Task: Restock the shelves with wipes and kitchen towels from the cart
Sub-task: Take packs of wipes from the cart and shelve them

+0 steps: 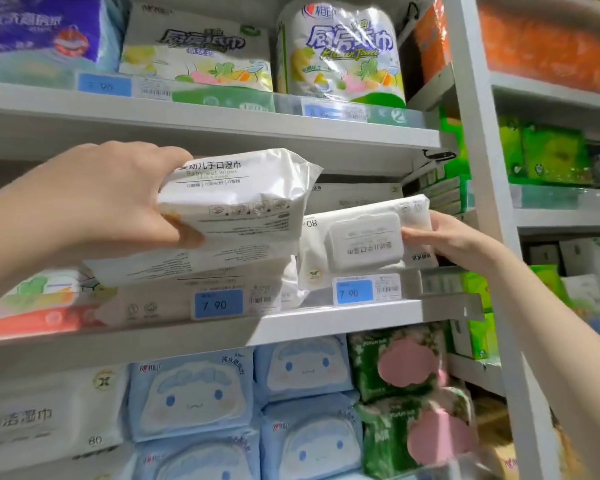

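Note:
My left hand grips a white pack of baby wet wipes by its left end, holding it level above a stack of like packs on the middle shelf. My right hand holds the right end of a second white wipes pack, which stands tilted, lid facing out, at the shelf's right side. Kitchen towel packs stand on the shelf above.
Blue price tags line the middle shelf's front rail. Blue wipes packs and green ones with pink lids fill the shelf below. A white upright post bounds the bay on the right, with green goods beyond it.

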{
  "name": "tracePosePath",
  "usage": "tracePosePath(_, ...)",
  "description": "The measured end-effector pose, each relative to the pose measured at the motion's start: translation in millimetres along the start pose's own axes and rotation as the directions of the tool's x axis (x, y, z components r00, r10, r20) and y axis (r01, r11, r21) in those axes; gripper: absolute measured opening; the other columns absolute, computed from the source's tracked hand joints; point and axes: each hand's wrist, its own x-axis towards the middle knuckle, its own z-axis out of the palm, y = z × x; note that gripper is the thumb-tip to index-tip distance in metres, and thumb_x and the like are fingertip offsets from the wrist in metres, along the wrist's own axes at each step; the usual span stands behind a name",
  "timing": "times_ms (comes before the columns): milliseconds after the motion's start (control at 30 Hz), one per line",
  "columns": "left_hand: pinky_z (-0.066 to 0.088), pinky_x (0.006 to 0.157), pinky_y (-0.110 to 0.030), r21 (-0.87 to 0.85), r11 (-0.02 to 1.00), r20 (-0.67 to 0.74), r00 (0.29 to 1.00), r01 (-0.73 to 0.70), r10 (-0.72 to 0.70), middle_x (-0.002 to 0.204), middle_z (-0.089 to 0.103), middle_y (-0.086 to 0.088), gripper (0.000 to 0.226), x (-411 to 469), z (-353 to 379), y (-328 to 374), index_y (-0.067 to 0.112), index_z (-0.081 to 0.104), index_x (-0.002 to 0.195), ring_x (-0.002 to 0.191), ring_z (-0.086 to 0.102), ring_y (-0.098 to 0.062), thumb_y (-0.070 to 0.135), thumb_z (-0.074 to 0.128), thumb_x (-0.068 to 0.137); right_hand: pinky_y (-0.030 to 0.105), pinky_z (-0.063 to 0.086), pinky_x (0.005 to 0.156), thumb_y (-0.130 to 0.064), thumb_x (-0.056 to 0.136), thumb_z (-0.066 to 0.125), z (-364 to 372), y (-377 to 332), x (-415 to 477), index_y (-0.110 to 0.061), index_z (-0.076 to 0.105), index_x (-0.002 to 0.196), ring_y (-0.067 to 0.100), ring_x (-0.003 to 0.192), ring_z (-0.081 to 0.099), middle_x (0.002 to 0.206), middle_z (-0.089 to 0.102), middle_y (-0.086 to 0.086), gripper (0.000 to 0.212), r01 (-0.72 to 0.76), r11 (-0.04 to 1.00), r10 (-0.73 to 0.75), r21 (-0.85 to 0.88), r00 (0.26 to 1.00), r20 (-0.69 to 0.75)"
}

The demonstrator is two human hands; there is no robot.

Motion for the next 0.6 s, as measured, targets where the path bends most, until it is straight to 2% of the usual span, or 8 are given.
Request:
tracePosePath(100, 0.048, 0.078, -0.042, -0.002, 1.0, -0.005, 1.0, 0.001, -0.001, 0.093, 0.061, 0.005, 0.087, -0.9, 1.7, 0.4, 0.034, 0.052, 0.111, 0.09, 0.058, -0.025, 0.083, 0.041, 0.04, 0.036, 0.054, 0.088, -0.053, 0.067, 0.08, 0.7, -2.6, -2.2, -0.022, 0.061, 0.12, 0.016, 0.1, 0.068, 0.111, 0.071, -0.002, 0.065, -0.058, 0.993, 0.05, -0.103, 0.996, -0.08)
tracePosePath(167, 0.048, 0.077, -0.041, 0.008, 1.0, -0.006, 1.0, -0.003, 0.003, 0.095, 0.061, 0.004, 0.088, -1.1, 1.3, 2.6, 0.035, 0.051, 0.114, 0.09, 0.058, -0.025, 0.083, 0.042, 0.041, 0.038, 0.052, 0.093, -0.054, 0.062, 0.081, 0.5, -10.2, -6.2, -0.024, 0.055, 0.125, 0.012, 0.103, 0.065, 0.117, 0.067, -0.006, 0.073, -0.054, 0.983, 0.034, -0.174, 0.993, -0.113)
tracePosePath(267, 0.045, 0.073, -0.038, 0.012, 1.0, -0.005, 1.0, -0.006, 0.006, 0.095, 0.061, 0.004, 0.085, -3.3, 0.6, 5.7, 0.034, 0.052, 0.117, 0.09, 0.058, -0.024, 0.082, 0.049, 0.047, 0.03, 0.042, 0.098, -0.025, 0.076, 0.079, 2.4, -23.7, -11.0, -0.026, 0.022, 0.15, 0.013, 0.125, 0.047, 0.144, 0.036, -0.012, 0.093, -0.097, 0.956, 0.053, -0.278, 0.985, -0.163)
tracePosePath(300, 0.044, 0.072, -0.038, 0.015, 1.0, -0.007, 1.0, -0.01, 0.01, 0.094, 0.06, 0.005, 0.085, -4.0, 0.6, 6.4, 0.034, 0.052, 0.117, 0.089, 0.058, -0.023, 0.082, 0.05, 0.048, 0.029, 0.037, 0.101, -0.015, 0.08, 0.074, 4.1, -26.8, -11.9, -0.029, 0.01, 0.153, 0.015, 0.134, 0.037, 0.151, 0.026, -0.009, 0.098, -0.103, 0.956, 0.063, -0.275, 0.987, -0.149)
tracePosePath(367, 0.041, 0.073, -0.036, 0.018, 1.0, -0.013, 1.0, -0.016, 0.016, 0.095, 0.06, 0.005, 0.082, -4.8, 1.0, 7.8, 0.033, 0.051, 0.12, 0.09, 0.058, -0.023, 0.079, 0.057, 0.052, 0.032, 0.031, 0.103, -0.009, 0.083, 0.069, 6.5, -33.3, -14.6, -0.033, 0.004, 0.153, 0.019, 0.143, 0.023, 0.159, 0.011, -0.004, 0.099, -0.135, 0.972, 0.117, -0.193, 0.988, -0.1)
tracePosePath(433, 0.039, 0.075, -0.036, 0.023, 1.0, -0.015, 1.0, -0.006, 0.007, 0.1, 0.06, 0.004, 0.077, -5.2, 1.4, 9.5, 0.033, 0.049, 0.124, 0.094, 0.057, -0.023, 0.07, 0.065, 0.058, 0.034, 0.031, 0.103, -0.016, 0.08, 0.074, 8.5, -36.5, -14.1, -0.033, 0.006, 0.152, 0.022, 0.141, 0.025, 0.158, 0.014, 0.001, 0.101, -0.172, 0.973, 0.161, -0.153, 0.984, -0.08)
tracePosePath(533, 0.039, 0.077, -0.036, 0.037, 0.999, -0.032, 0.999, -0.002, 0.003, 0.101, 0.06, 0.003, 0.078, -6.8, 1.3, 12.5, 0.031, 0.049, 0.125, 0.097, 0.057, -0.023, 0.067, 0.066, 0.058, 0.034, 0.036, 0.102, -0.027, 0.064, 0.088, 16.6, -34.0, -7.2, -0.02, 0.009, 0.15, 0.024, 0.134, 0.033, 0.151, 0.025, 0.008, 0.117, -0.14, 0.911, 0.08, -0.387, 0.983, -0.167)
tracePosePath(600, 0.038, 0.077, -0.036, 0.047, 0.999, -0.054, 0.999, 0.002, 0.0, 0.101, 0.06, 0.003, 0.076, -7.4, 2.4, 12.8, 0.032, 0.05, 0.125, 0.097, 0.057, -0.023, 0.066, 0.068, 0.059, 0.035, 0.036, 0.1, -0.033, 0.055, 0.091, 23.0, -27.3, -3.9, -0.017, 0.017, 0.147, 0.024, 0.129, 0.035, 0.145, 0.03, 0.01, 0.119, -0.111, 0.885, -0.006, -0.453, 0.969, -0.247)
